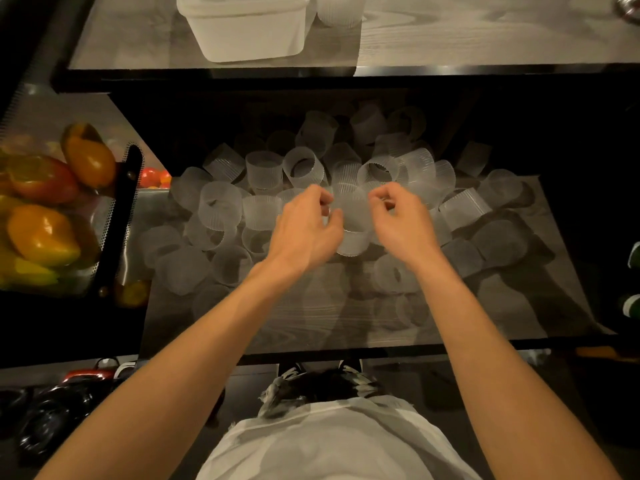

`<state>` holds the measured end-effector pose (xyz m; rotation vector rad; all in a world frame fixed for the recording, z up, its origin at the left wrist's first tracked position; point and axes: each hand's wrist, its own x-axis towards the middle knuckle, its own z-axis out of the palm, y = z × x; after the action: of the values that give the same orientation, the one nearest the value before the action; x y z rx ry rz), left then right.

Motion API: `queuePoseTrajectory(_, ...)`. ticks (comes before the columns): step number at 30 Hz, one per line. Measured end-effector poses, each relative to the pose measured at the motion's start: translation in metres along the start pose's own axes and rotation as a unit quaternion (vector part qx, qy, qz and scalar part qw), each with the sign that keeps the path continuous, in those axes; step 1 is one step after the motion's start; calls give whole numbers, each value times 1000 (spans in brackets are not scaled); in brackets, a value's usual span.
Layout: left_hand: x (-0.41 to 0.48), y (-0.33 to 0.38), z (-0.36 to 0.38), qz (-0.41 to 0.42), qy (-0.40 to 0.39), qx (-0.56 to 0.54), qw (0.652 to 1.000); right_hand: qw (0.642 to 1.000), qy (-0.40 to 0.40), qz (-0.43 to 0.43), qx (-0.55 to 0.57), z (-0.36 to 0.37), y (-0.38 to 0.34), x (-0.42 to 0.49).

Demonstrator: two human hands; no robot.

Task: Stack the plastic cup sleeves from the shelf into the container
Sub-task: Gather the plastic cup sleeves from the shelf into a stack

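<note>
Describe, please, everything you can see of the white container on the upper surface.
The white container is an opaque plastic-looking tub, rectangular with rounded corners and a thickened rim. It stands upright on the grey wood-grain top, cut off by the picture's upper edge. A ribbed translucent sleeve stands close at its right.

1. Dim, warm picture; the black shelf frame point(242, 83) sinks into near darkness.
2. Light falls from above: the pale wood-grain upper shelf point(467, 36) is brightest, its front edge glaring.
3. Forearms point(207, 341) shadow the lower wood-grain shelf point(311, 327).
4. Rear translucent ribbed plastic cup sleeves point(367, 123) look soft; edges bend.
</note>
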<state>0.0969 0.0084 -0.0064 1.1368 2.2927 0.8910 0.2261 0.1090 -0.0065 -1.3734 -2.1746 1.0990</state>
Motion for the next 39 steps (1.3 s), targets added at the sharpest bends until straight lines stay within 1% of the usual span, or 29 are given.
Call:
queuePoseTrajectory(2, 5, -2, -11, -1, 37, -30, 999, 999, -5, -16, 33, 2, -13, 5)
queuePoseTrajectory(6, 9, -21, -22, -12, 72, -27, 997, 996, -80, -46, 14, 15, -28, 10)
queuePoseTrajectory(11, 7, -41, -22, -45, 35, 3, 998, 988, -151, -38, 10, 33, -28, 7)
queuePoseTrajectory(14, 5, -46, -19, -46, 31, 10, 998, 985, -172, -31, 6, 37, -26, 5)
queuePoseTrajectory(16, 5, -48, -18, -44, 31, 27, 998, 983, -177, -37, -21, 38, -24, 5)
queuePoseTrajectory(19, 4, -52, -14, -61, -3, 51, 997, 978, -196, -26, -65, 41, -19, 6)
queuePoseTrajectory(21, 1, -55, -12, -79, -25, 71, 994, 965, -218, -34, -140, 45, -15, 6)
queuePoseTrajectory(22, 0, -56, -12, -86, -26, 77, 993, 959, -219, -40, -174, 47, -14, 6)
queuePoseTrajectory(24, 0, -58, -15, -96, -9, 65, 993, 962, -188, -46, -192, 51, -17, 5)
queuePoseTrajectory(26, 2, -61, -25, -97, 32, 39, 994, 974, -143, -71, -161, 56, -25, 5)
queuePoseTrajectory(28, 6, -66, -39, -102, 78, 26, 991, 982, -135, -83, -107, 66, -39, 7)
queuePoseTrajectory(31, 13, -84, -62, -122, 128, 15, 984, 979, -191, -68, -25, 89, -63, 9)
queuePoseTrajectory(34, 16, -106, -85, -125, 164, 39, 978, 964, -259, -21, 60, 113, -82, 10)
queuePoseTrajectory(36, 16, -119, -96, -145, 150, 74, 975, 958, -279, -1, 69, 126, -93, 13)
queuePoseTrajectory(38, 16, -129, -103, -179, 107, 87, 974, 957, -287, 14, 44, 139, -101, 17)
queuePoseTrajectory(39, 16, -133, -105, -183, 87, 87, 975, 956, -291, 28, 38, 144, -105, 18)
